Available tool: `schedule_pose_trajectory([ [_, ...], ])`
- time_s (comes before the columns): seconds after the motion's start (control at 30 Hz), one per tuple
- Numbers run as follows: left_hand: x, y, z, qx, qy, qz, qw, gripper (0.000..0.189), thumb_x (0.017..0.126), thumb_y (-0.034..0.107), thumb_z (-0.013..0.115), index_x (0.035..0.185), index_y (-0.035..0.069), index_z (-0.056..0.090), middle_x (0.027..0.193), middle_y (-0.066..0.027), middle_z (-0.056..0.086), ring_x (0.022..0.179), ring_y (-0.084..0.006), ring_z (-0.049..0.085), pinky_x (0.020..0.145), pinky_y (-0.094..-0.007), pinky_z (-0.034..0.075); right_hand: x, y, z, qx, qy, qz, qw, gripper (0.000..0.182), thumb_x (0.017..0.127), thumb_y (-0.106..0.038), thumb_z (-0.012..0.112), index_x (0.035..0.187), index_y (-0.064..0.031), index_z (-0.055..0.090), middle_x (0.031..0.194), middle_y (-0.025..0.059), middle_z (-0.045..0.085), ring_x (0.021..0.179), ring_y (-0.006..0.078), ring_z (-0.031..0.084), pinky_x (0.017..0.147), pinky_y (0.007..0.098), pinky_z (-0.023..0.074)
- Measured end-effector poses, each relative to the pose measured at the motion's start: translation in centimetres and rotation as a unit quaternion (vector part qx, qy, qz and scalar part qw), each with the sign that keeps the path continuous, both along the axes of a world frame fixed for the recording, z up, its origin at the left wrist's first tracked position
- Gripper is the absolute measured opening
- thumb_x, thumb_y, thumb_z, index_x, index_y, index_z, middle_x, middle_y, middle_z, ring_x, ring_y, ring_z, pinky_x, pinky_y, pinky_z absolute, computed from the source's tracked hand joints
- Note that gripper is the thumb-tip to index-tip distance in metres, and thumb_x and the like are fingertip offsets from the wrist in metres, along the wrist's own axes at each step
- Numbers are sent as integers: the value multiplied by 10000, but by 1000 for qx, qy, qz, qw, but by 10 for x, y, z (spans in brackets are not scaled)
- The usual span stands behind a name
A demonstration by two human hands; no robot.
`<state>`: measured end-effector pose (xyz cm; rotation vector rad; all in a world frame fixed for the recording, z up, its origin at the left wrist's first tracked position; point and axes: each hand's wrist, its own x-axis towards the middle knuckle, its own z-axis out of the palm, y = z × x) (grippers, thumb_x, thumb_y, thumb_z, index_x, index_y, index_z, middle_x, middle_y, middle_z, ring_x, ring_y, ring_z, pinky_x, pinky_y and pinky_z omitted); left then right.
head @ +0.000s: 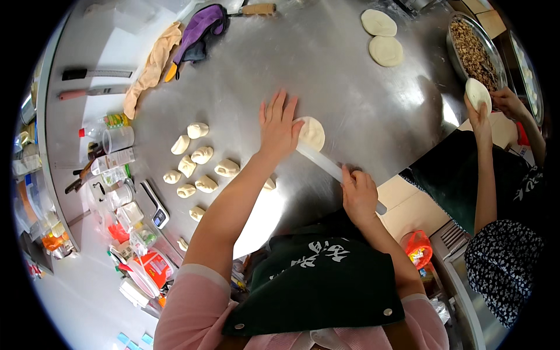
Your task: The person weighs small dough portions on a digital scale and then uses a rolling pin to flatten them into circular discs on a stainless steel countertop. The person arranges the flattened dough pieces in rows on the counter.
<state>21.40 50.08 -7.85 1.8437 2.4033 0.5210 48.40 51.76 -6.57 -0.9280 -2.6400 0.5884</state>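
Note:
My right hand is closed around a pale rolling pin, whose far end meets the lower edge of a flat dough round. My left hand lies palm down on the steel worktop with its fingers spread. Its thumb rests at the left edge of that round. To the left of my left forearm lie several lumps of dough, among them one lump near the group's middle. Another dough piece is partly hidden behind the forearm.
Two dough rounds lie at the far right of the worktop. A co-worker's hand holds a dough round beside a metal bowl of chopped filling. Cloths, a digital scale and containers line the left side.

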Motion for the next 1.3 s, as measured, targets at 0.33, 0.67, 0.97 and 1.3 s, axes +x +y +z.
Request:
schedule_pose_trajectory([
  [0.33, 12, 69, 9, -41, 69, -28, 996, 539, 930, 269, 544, 1399, 45, 403, 1471, -208, 335, 1371, -374, 311, 1116, -596, 165, -2, 2, 8, -86, 4, -96, 992, 481, 794, -107, 704, 1251, -33, 574, 948, 96, 539, 842, 280, 551, 673, 389, 473],
  [0.67, 3, 77, 12, -15, 28, -40, 999, 574, 946, 367, 500, 1409, 42, 401, 1497, -206, 310, 1401, -387, 254, 1121, -610, 110, -7, 16, 9, -23, 36, -79, 996, 393, 799, -97, 678, 1182, -31, 621, 952, 81, 549, 845, 268, 545, 700, 380, 467],
  [0.97, 29, -43, 16, -81, 19, 115, 990, 542, 928, 265, 512, 1417, 54, 408, 1504, -213, 304, 1420, -401, 219, 1119, -606, 103, -18, 68, 6, 26, 32, 86, 995, 314, 777, -86, 593, 1085, -80, 655, 964, 71, 573, 863, 256, 557, 710, 376, 440],
  [1.3, 11, -35, 6, -59, 91, 256, 961, 518, 866, 110, 514, 1374, 35, 449, 1483, -244, 327, 1405, -412, 261, 1115, -606, 154, -150, 168, 8, -17, -7, 267, 964, 268, 822, -290, 672, 955, -60, 636, 1059, 83, 593, 1018, 248, 551, 825, 391, 433],
])
